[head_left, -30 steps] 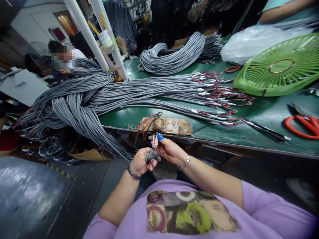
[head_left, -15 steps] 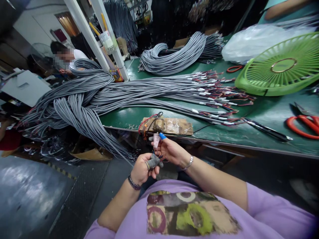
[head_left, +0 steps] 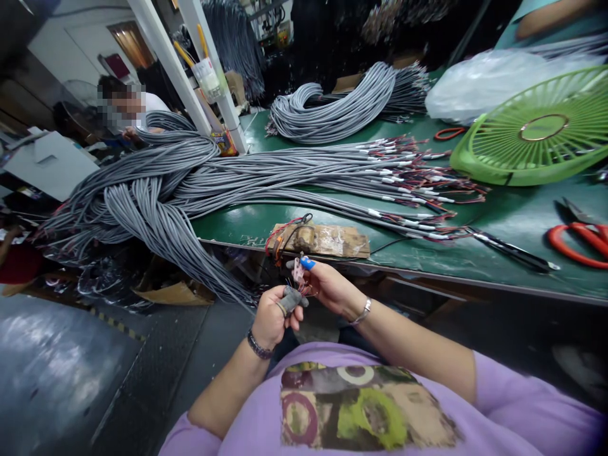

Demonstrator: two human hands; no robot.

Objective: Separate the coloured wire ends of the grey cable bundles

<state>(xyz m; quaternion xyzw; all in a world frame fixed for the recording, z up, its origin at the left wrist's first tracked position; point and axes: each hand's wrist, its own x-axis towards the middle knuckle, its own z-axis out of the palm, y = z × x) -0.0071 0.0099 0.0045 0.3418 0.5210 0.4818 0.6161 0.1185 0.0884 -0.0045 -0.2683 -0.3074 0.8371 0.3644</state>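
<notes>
Just below the table edge, my left hand (head_left: 279, 311), with grey covers on some fingers, is closed round the stripped end of a cable whose thin coloured wires (head_left: 302, 289) stick out. Close beside it on the right, my right hand (head_left: 327, 286) is closed at the same wires, with blue and pale wraps on its fingertips. The fingers of both hands nearly meet. Above them a wooden board (head_left: 337, 240) with a small block and red and black leads lies along the table's edge.
Grey cables (head_left: 266, 168) cover the green table (head_left: 503, 253) and hang over its front edge at left. A green fan (head_left: 541, 130), red-handled scissors (head_left: 577, 239), a black-handled tool (head_left: 513, 248) and a coiled bundle (head_left: 332, 114) lie around. A person (head_left: 128, 107) sits at far left.
My hands have shifted slightly at the wires, and the right fingertips have turned, showing more of the blue wrap. The whole view has moved a little.
</notes>
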